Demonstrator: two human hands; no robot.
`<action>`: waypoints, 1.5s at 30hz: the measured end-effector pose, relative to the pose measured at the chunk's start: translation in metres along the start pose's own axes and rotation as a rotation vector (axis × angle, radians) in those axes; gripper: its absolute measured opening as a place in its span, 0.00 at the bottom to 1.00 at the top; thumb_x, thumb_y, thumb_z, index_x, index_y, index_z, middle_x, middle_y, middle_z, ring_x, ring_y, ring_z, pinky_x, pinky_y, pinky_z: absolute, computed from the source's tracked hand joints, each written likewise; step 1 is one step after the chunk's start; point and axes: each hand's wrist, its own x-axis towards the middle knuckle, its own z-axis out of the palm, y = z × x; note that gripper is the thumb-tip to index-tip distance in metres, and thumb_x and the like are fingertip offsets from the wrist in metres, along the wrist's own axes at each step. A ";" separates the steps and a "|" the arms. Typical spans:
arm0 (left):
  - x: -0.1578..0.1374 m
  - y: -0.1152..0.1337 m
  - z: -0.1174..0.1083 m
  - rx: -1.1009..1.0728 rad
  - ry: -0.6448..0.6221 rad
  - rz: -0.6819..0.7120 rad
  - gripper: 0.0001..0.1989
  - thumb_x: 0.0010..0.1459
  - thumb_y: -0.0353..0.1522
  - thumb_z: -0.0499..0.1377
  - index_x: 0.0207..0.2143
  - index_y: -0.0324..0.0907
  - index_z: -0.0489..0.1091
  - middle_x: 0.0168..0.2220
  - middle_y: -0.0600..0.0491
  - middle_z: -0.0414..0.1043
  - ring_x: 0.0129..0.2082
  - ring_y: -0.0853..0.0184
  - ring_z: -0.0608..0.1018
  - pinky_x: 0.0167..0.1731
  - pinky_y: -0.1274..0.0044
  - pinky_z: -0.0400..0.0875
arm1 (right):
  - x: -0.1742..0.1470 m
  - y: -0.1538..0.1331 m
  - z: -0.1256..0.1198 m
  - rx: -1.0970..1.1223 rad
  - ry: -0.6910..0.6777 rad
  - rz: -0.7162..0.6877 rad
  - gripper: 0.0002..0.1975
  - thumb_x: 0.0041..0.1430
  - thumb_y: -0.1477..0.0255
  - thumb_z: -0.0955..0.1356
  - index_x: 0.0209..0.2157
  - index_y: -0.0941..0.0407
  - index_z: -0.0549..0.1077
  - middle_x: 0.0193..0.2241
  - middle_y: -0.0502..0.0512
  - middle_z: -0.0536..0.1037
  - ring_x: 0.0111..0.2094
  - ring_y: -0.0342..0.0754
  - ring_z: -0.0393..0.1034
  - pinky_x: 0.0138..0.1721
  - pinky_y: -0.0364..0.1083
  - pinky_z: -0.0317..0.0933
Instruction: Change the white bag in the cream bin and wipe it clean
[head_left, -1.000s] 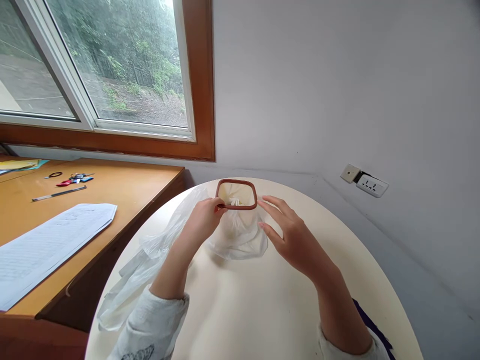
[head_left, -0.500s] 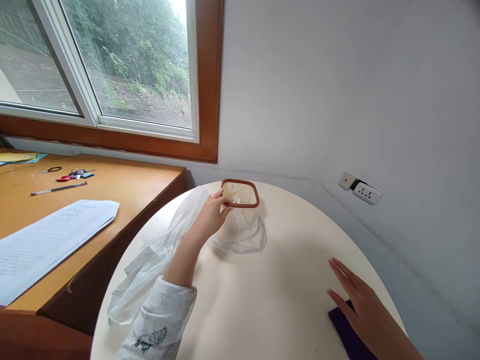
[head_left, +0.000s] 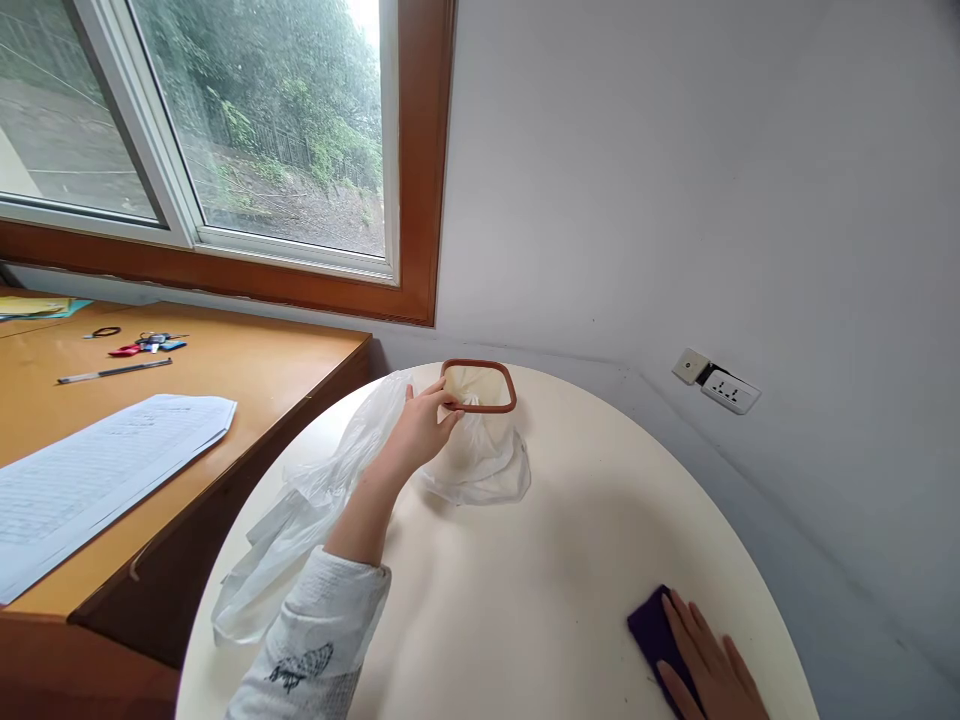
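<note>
Near the far side of the white round table, my left hand point(head_left: 426, 428) is closed on the edge of a brown frame point(head_left: 491, 408), a rounded rectangle. Thumb and fingers pinch its left corner. Inside and below the frame hangs a thin translucent plastic bag point(head_left: 487, 470); whether the two are joined I cannot tell. My right hand point(head_left: 709, 660) lies flat at the near right, fingers stretched out over a folded dark purple cloth point(head_left: 651, 630). Part of the cloth is hidden under the palm and fingers.
Another crumpled clear plastic bag point(head_left: 277, 560) lies along the left of the table point(head_left: 510, 600), partly behind my left forearm. A wooden desk point(head_left: 285, 360) on the left carries papers point(head_left: 112, 470), a pen point(head_left: 112, 371) and keys point(head_left: 154, 343). Wall sockets point(head_left: 731, 391) are at right.
My right hand has come down onto the purple cloth, and the cloth has shifted left and away from me. My left hand keeps its pinch on the brown frame.
</note>
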 end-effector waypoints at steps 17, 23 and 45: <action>-0.005 0.014 -0.008 0.138 0.036 0.004 0.17 0.60 0.40 0.48 0.47 0.45 0.66 0.58 0.45 0.55 0.61 0.59 0.54 0.59 0.58 0.41 | 0.089 -0.215 -0.022 0.251 -0.185 -0.601 0.31 0.62 0.54 0.50 0.63 0.53 0.42 0.64 0.51 0.41 0.64 0.53 0.34 0.62 0.60 0.34; -0.009 0.033 -0.031 0.159 0.082 -0.050 0.16 0.60 0.37 0.48 0.46 0.42 0.68 0.56 0.45 0.61 0.60 0.59 0.59 0.58 0.62 0.49 | 0.109 -0.267 -0.011 0.322 -0.040 -0.652 0.30 0.63 0.57 0.52 0.61 0.58 0.48 0.62 0.59 0.50 0.63 0.54 0.41 0.60 0.61 0.40; -0.014 0.022 -0.022 0.322 -0.400 -0.005 0.29 0.61 0.42 0.42 0.61 0.37 0.48 0.64 0.42 0.42 0.64 0.61 0.42 0.61 0.63 0.40 | 0.307 -0.204 -0.125 0.298 -0.119 -0.328 0.37 0.59 0.51 0.40 0.63 0.58 0.43 0.64 0.52 0.40 0.64 0.45 0.32 0.62 0.53 0.29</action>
